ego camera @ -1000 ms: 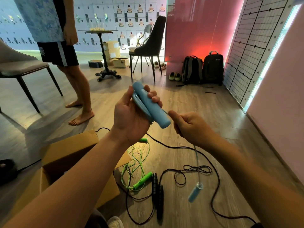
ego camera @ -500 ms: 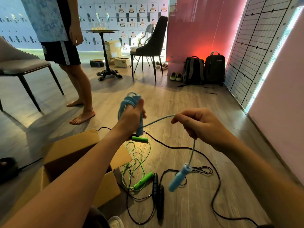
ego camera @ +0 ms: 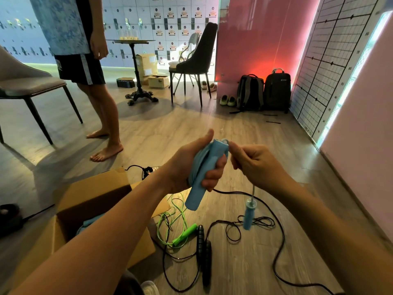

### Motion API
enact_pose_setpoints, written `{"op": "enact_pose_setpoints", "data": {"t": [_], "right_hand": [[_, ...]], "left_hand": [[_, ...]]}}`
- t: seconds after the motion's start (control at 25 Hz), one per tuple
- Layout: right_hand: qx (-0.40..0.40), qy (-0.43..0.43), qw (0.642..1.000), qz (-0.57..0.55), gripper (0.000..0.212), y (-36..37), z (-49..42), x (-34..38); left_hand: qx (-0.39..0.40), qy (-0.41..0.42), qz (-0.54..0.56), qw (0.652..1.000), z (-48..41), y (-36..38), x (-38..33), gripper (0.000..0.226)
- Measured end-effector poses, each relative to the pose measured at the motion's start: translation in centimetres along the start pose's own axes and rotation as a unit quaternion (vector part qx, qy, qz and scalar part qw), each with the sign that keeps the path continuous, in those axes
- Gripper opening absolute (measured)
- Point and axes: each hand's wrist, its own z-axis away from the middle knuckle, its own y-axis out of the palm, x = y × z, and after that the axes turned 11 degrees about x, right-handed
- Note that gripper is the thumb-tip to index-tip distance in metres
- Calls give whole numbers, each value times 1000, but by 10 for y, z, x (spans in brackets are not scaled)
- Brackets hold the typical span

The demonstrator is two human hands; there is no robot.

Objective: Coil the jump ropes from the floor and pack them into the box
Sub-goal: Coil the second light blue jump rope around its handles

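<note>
Blue jump rope point(ego camera: 194, 199) – held in front of the person, above the wooden floor point(ego camera: 148, 128). The left hand point(ego camera: 189, 165) grips one handle together with the gathered loops of cord. Its fingers are curled round the bundle and its thumb points up along it. The right hand point(ego camera: 255, 165) pinches the free cord just beside the top of that handle, with the other fingers curled in. From this hand the cord drops to the second blue handle point(ego camera: 248, 216), which hangs over the floor.

Surroundings:
- The cardboard box point(ego camera: 91, 194) stands open at lower left. The left forearm covers part of its opening, and something blue lies inside.
- The green rope point(ego camera: 184, 234) lies loose, just beside the box.
- The black rope point(ego camera: 203, 248) has its two handles side by side. Its cord sprawls in wide loops under both hands – tangled near the hanging handle.
- A barefoot person point(ego camera: 106, 107) stands beyond the box.
- A grey chair point(ego camera: 32, 86) is at far left. A round table point(ego camera: 138, 67) and a dark chair point(ego camera: 195, 62) are farther back.
- Two backpacks point(ego camera: 249, 92) lean against the red wall.
</note>
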Motion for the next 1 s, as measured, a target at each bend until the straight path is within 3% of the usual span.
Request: {"op": "enact_pose_setpoints", "data": {"t": [0.12,0.2,0.32,0.44,0.64,0.72,0.84,0.92,1.0], "right_hand": [[5,27,997,-76,56,8,-4,5],[31,46,994,-94,45,11,-4,4],[127,86,986,-61,34,15,-2,3],[195,100,976,-14,38,18,-1,5],[243,105,963,-43,17,7,5,6],[237,103,965,-42,30,0,7,5],[244,77,965,-61,43,-9,9,7],[212,46,974,-72,34,-10,10,10],[154,16,986,-57,26,-8,11,13]], "left_hand": [[-5,88,94,992,2,2,-3,56],[-37,198,169,965,1,3,-8,45],[-151,328,205,910,0,-4,-12,35],[-269,347,168,883,-3,-13,-9,33],[-407,298,-27,863,-5,-25,-4,24],[-435,255,-150,850,-3,-32,1,23],[-428,217,-226,848,-3,-34,4,27],[-387,140,-250,876,-2,-27,5,38],[-292,-5,-209,933,2,-15,5,62]]}}
